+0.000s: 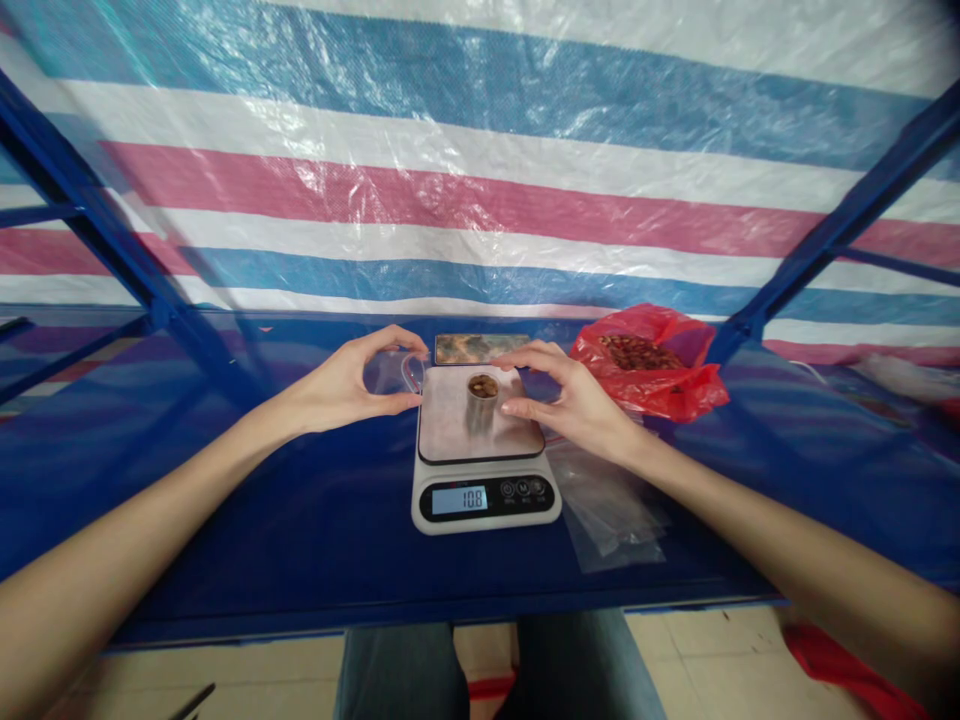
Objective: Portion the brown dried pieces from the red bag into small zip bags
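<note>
A small metal cup (pixel 480 415) filled with brown pieces stands upright on the plate of a white digital scale (pixel 487 515). The scale's lit display appears to read 10.8. To the left of the plate, my left hand (pixel 349 380) is open, thumb and fingers apart in a curve; whether the fingertips touch the scale I cannot tell. A clear, thin looped item (pixel 411 372) shows by these fingers, its kind unclear. Over the plate's right side, my right hand (pixel 574 395) is open, its thumb and fingers apart just beside the cup and not around it.
A red plastic bag (pixel 652 362) of reddish-brown pieces sits behind my right hand. Clear plastic bags (pixel 611 510) lie right of the scale. A flat patterned object (pixel 480 348) lies behind it. Blue metal posts frame the blue shelf (pixel 300 560), with striped sheeting (pixel 465 195) at the back.
</note>
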A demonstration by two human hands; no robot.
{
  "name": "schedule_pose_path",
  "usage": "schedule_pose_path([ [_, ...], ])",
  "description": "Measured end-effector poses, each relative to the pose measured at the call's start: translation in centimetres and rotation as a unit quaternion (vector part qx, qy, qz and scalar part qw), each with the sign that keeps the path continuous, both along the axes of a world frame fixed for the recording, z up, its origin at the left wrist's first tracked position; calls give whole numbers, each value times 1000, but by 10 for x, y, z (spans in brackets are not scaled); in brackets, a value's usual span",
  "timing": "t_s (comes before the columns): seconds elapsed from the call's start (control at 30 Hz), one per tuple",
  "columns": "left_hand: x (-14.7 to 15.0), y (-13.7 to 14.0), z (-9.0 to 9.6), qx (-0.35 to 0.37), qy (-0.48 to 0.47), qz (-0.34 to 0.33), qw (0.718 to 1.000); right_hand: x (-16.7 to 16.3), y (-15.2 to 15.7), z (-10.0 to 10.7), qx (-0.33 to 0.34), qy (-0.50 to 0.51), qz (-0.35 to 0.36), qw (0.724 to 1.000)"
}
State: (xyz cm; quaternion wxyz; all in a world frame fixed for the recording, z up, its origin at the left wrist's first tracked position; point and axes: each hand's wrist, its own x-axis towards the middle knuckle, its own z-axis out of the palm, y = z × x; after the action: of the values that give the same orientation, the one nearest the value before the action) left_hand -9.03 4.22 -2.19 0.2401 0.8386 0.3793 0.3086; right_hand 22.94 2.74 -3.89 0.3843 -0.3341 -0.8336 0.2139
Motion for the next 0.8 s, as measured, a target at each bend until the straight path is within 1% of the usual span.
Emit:
schedule_pose_path([
  [0.33, 3, -3, -2, -27, -16, -28, 999, -10, 2, 2, 1, 8, -8, 1000],
  [0.63, 5, -7, 2, 8, -3, -27, 1000, -21, 10, -1, 8, 36, 15, 999],
  [0.7, 7, -9, 3, 5, -9, -23, 1000, -24, 10, 2, -5, 49, 14, 999],
  [0.8, 12, -12, 4, 14, -11, -13, 1000, -28, 10, 9, -56, 86, 5, 995],
])
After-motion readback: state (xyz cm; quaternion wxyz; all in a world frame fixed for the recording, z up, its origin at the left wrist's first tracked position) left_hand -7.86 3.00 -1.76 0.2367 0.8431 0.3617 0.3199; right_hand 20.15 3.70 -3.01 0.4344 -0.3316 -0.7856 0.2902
